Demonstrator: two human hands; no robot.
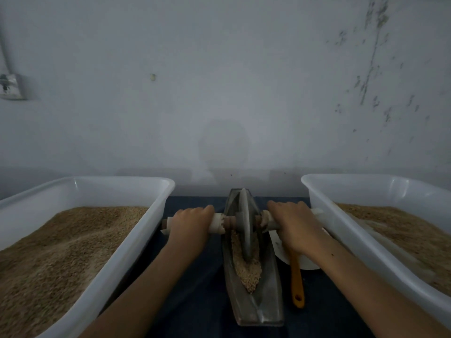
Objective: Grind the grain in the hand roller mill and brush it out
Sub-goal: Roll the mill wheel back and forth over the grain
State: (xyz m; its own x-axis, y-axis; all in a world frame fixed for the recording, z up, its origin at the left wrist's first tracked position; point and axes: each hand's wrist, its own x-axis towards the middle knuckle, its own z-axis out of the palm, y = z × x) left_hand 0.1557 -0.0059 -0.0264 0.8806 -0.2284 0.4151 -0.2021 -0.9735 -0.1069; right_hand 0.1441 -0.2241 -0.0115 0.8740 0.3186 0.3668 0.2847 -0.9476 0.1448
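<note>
Head view: dim bench against a pale wall
Mill trough [268, 286]: boat-shaped metal — crushed grain [246, 272] heaped along its groove
Wheel [245, 225]: upright in the groove, axle [228, 222] crosswise
Left hand [190, 222]: fingers curled over the wrapped axle end
Right hand [294, 224]: fingers wrapped round the other end
Left tub [136, 237]: white plastic, brown grain inside
Right tub [341, 230]: white, likewise grain-filled
Brush [297, 281]: orange handle — beside the trough, head hidden

No readable text, label, brand, number or sign shows on anything here.
</note>
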